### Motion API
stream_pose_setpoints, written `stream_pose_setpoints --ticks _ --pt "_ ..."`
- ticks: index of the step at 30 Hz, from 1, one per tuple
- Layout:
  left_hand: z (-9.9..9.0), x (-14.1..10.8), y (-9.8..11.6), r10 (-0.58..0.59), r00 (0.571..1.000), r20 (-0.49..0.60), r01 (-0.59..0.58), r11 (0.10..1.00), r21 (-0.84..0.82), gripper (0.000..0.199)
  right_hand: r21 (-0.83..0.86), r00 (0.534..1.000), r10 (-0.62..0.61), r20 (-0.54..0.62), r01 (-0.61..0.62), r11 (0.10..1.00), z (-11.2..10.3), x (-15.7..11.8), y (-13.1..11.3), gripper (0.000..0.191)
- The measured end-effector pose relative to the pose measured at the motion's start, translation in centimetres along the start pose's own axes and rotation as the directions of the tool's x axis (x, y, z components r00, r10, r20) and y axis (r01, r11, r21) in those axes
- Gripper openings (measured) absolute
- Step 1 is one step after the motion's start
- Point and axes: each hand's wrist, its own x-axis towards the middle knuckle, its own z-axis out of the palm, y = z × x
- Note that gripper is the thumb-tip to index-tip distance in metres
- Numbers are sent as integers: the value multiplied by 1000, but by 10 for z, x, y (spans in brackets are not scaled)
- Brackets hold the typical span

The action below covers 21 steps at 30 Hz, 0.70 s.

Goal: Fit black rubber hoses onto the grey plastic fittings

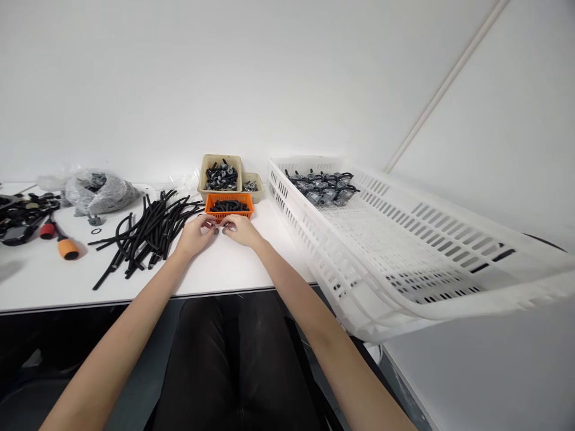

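My left hand and my right hand meet just in front of the orange basket. Thumbs and fingertips of both are pinched close together, and whatever they grip is too small and covered to name. Short black pieces fill the orange basket. Behind it stands a beige bin with black and grey parts inside. A smaller beige tray beside that bin holds small metallic parts. Left of my left hand lies a pile of black tubes on the white table.
A large white crate on the right has clear and black assemblies at its far end. At left are a plastic bag of parts, an orange-handled tool, a red-handled tool and a heap of black parts.
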Motion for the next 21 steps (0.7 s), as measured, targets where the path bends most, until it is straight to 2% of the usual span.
stream_pose_setpoints --ticks 10,21 --pt "5 2 -6 1 1000 1 -1 1000 -29 25 46 1000 5 2 -6 999 2 1 12 21" --pt "8 5 -6 27 996 -87 -29 999 -26 20 43 1000 24 15 -25 999 0 3 18 21"
